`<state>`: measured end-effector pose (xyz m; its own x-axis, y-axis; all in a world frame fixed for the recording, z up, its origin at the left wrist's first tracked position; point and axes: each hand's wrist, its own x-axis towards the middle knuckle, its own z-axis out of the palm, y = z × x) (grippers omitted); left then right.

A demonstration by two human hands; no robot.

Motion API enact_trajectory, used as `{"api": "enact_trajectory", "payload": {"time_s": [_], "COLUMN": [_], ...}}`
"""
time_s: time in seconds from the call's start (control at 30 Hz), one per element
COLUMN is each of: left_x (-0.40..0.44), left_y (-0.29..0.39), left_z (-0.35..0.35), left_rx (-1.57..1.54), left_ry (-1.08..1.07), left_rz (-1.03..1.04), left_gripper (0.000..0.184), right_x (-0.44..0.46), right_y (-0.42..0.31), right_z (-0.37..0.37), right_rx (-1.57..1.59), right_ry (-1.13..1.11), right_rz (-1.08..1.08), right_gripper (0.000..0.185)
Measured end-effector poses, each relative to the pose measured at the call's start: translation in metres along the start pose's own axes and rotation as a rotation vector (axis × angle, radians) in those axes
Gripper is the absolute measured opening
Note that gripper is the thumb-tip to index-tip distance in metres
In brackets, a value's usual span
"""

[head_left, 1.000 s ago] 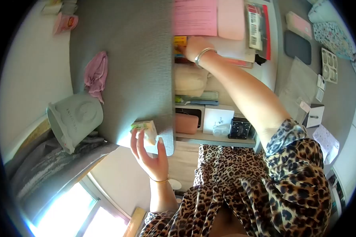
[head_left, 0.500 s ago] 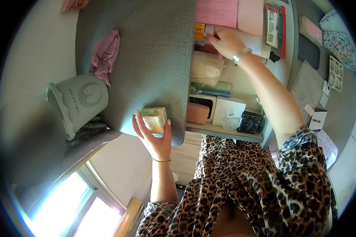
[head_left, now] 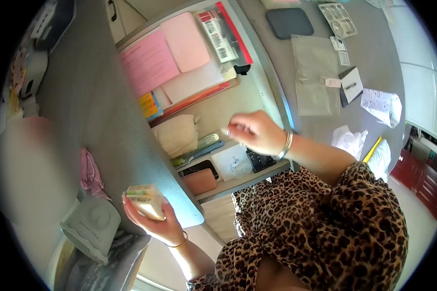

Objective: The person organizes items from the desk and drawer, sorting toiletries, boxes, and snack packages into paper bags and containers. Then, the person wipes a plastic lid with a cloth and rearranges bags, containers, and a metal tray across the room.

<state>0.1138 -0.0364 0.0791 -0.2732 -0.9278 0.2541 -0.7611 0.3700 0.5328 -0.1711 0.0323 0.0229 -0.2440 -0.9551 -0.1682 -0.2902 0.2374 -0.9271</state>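
Observation:
My left hand (head_left: 155,223) grips a small clear-wrapped pack (head_left: 146,200), pale yellow with a green label, above the grey desk's front corner. Its exact contents cannot be made out. My right hand (head_left: 255,131) hovers over the open drawer (head_left: 260,82) with its fingers curled in, and nothing shows between them. Below and left of it lie a cream cloth pouch (head_left: 177,136), a white box (head_left: 226,157) and a black box (head_left: 260,161). A salmon-coloured case (head_left: 200,181) is at the drawer's front end.
Pink paper (head_left: 149,63), a pink folder (head_left: 184,41) and a packaged item with a barcode (head_left: 217,36) fill the drawer's far part. A grey bin (head_left: 92,225) and mauve cloth (head_left: 91,174) are at left. A clear bag (head_left: 315,72) and metal tray (head_left: 337,19) lie right.
My right hand has drawn back from the yellow packet at the drawer's papers toward the drawer's near right side. My left hand still holds the pack, slightly turned. The view has swung right.

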Motion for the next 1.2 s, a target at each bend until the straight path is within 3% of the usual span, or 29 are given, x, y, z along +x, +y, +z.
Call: {"api": "enact_trajectory", "payload": {"time_s": [0.1,0.27,0.37,0.53,0.83,0.93,1.03,1.07,1.2], "left_x": [0.003,0.001,0.004,0.028,0.152,0.205,0.227,0.227,0.213], "left_y": [0.024,0.083,0.104,0.122,0.16,0.17,0.185,0.189,0.215], "left_z": [0.024,0.074,0.118,0.192,0.256,0.29,0.311,0.316,0.336], "left_rx": [-0.037,-0.168,-0.21,-0.218,-0.371,-0.326,-0.241,-0.098,0.079], "left_ry": [-0.137,-0.435,-0.587,-0.719,-0.404,-0.401,-0.412,-0.318,0.011], "left_rz": [0.175,0.279,0.298,0.44,0.603,0.829,0.849,0.831,0.426], "left_gripper": [0.076,0.078,0.075,0.071,0.065,0.06,0.059,0.059,0.065], "right_x": [-0.024,-0.055,-0.073,-0.1,-0.137,-0.14,-0.14,-0.141,-0.141], "right_y": [-0.003,0.0,0.017,0.032,0.038,0.042,0.046,0.048,0.058], "right_z": [-0.002,-0.024,-0.034,-0.071,-0.096,-0.095,-0.1,-0.101,-0.11], "right_rx": [0.038,0.299,0.296,0.459,0.581,0.599,0.569,0.584,0.549], "right_ry": [0.044,-0.045,0.188,0.346,0.571,0.563,0.536,0.532,0.564], "right_rz": [-0.083,0.13,0.087,0.303,0.373,0.372,0.398,0.404,0.412], "right_gripper": [0.023,0.018,0.017,0.014,0.013,0.013,0.012,0.013,0.013]}}
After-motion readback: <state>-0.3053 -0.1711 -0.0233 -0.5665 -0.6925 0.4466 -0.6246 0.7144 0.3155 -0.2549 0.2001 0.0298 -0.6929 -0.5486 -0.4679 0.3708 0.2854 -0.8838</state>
